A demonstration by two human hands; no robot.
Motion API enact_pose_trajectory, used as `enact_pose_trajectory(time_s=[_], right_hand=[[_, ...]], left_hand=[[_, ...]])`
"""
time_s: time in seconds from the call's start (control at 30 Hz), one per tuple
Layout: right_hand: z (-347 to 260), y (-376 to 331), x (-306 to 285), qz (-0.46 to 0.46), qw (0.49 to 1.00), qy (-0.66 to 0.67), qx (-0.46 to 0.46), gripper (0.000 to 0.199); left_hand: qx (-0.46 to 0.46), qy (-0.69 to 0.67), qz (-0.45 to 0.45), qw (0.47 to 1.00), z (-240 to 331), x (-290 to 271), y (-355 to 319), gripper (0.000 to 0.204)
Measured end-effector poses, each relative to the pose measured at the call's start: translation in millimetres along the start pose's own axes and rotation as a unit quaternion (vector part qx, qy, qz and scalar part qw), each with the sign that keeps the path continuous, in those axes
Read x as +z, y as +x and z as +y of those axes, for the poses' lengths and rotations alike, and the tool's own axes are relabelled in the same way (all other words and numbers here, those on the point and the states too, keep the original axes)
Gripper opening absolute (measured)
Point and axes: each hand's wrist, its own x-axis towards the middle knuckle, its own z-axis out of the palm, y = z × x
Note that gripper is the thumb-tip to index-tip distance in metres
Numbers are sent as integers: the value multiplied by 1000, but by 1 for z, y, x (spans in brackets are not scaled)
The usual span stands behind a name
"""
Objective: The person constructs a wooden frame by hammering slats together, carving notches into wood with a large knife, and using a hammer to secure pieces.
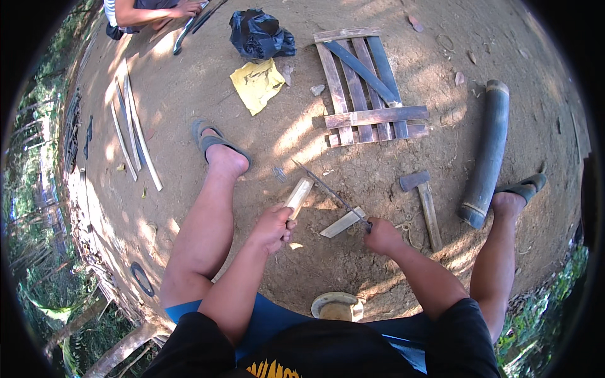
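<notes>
My left hand (272, 230) is closed around the lower end of a short split bamboo piece (299, 196), whose pale inner side shows. In my right hand (383, 237) is the handle of a long knife (331, 191). Its thin dark blade slants up and left, the tip close to the far end of the bamboo piece. Whether blade and bamboo touch, I cannot tell. Below the blade, near my right hand, another pale bamboo piece (340, 223) lies on the dirt.
A hatchet-like tool (428, 208) and a thick bamboo pole (488, 151) lie right. Ahead are a slatted bamboo frame (358, 118), yellow cloth (257, 85) and black plastic bag (259, 34). Bamboo strips (131, 120) lie left; another person (148, 14) works far left. A round container (321, 303) sits between my legs.
</notes>
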Motion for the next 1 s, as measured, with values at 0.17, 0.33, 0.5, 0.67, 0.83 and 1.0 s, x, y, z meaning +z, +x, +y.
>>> enact_pose_trajectory(time_s=[0.17,0.33,0.5,0.67,0.83,1.0], right_hand=[[-6,-18,-6,39,999,37,-6,26],[-17,-29,3,73,995,55,-40,25],[-56,-41,19,72,992,31,-97,24],[-43,-22,23,50,995,53,-65,26],[-58,-30,-5,30,994,-28,-101,27],[-41,-13,-8,26,999,2,-31,30]], left_hand=[[170,328,106,923,-4,-7,-6,35],[226,429,175,857,0,6,-14,38],[266,422,199,844,-8,10,-12,36],[292,419,207,835,-25,8,3,32],[290,443,203,823,-20,5,-2,28],[266,490,170,812,-16,16,-10,29]])
